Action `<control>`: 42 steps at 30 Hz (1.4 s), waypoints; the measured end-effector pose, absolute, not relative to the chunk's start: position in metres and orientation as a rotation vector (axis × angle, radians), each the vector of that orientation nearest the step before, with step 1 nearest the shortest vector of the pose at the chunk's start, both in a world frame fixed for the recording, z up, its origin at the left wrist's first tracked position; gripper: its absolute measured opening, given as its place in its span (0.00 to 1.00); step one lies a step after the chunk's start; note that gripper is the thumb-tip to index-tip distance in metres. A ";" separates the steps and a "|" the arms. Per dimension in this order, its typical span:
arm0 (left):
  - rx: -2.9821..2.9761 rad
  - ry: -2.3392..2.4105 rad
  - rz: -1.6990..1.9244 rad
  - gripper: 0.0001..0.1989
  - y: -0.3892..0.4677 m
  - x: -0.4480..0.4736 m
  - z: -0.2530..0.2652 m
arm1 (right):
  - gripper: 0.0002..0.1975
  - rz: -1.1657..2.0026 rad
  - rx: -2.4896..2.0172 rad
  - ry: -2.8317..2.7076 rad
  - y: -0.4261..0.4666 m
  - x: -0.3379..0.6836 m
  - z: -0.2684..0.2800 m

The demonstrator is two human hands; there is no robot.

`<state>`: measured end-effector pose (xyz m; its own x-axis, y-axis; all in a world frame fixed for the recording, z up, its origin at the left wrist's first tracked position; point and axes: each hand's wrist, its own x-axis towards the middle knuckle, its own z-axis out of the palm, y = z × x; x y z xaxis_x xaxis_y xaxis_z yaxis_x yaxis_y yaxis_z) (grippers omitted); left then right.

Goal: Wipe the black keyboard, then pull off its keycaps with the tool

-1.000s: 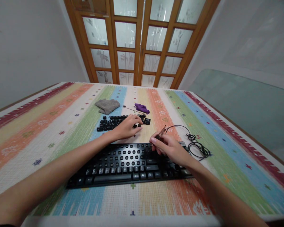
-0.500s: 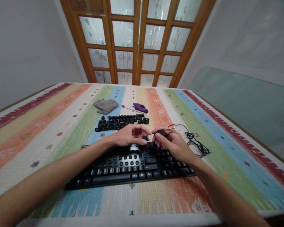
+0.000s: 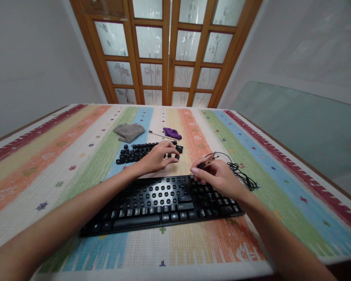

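My left hand (image 3: 160, 156) is over the near right part of the loose black keycaps (image 3: 131, 154), a keycap (image 3: 177, 157) pinched between its thumb and fingers. My right hand (image 3: 215, 173) is closed around a wire keycap puller (image 3: 201, 166) with a black grip, above the right part of the keyboard. Its thin wires stick out past the fingers. The black keyboard (image 3: 152, 201) lies below both hands. Bare key stems show across its upper middle, while the lower rows and spacebar still carry caps. My left hand hides some of the loose keycaps.
Behind the keycaps lie a folded grey cloth (image 3: 129, 132), a thin brush-like stick (image 3: 160, 134) and a crumpled purple cloth (image 3: 172, 133). A coiled black cable (image 3: 242, 175) rests right of my right hand. A striped cloth (image 3: 61, 175) covers the table.
My left hand has moved away from the puller, up and left toward the loose keycaps, with a keycap in its fingers. My right hand stays near its place, with the puller turned a little.
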<state>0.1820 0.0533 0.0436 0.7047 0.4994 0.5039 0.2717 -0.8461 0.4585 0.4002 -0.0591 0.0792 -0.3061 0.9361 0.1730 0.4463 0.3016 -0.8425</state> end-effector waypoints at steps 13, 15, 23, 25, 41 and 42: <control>2.927 0.742 0.627 0.04 0.084 0.208 0.016 | 0.17 0.856 -1.219 -2.099 -0.065 0.405 0.080; 2.935 0.774 0.630 0.05 0.084 0.208 0.015 | 0.16 0.858 -1.209 -2.102 -0.065 0.404 0.081; 2.987 0.894 0.559 0.06 0.083 0.199 0.018 | 0.12 0.867 -1.157 -2.257 -0.065 0.409 0.083; 2.994 0.917 0.542 0.07 0.082 0.197 0.019 | 0.11 0.874 -1.178 -2.289 -0.065 0.410 0.083; 2.682 0.819 0.609 0.07 0.033 0.169 0.044 | 0.15 0.438 -1.289 -2.220 -0.074 0.413 0.086; 2.641 0.799 0.566 0.07 0.021 0.168 0.047 | 0.15 0.447 -1.301 -2.255 -0.076 0.412 0.085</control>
<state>0.1677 0.0214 0.0473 0.7648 0.5819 0.2764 0.4538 -0.7912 0.4101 0.4123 -0.0762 0.0850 -0.4219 0.8708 0.2526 0.7084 0.4905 -0.5076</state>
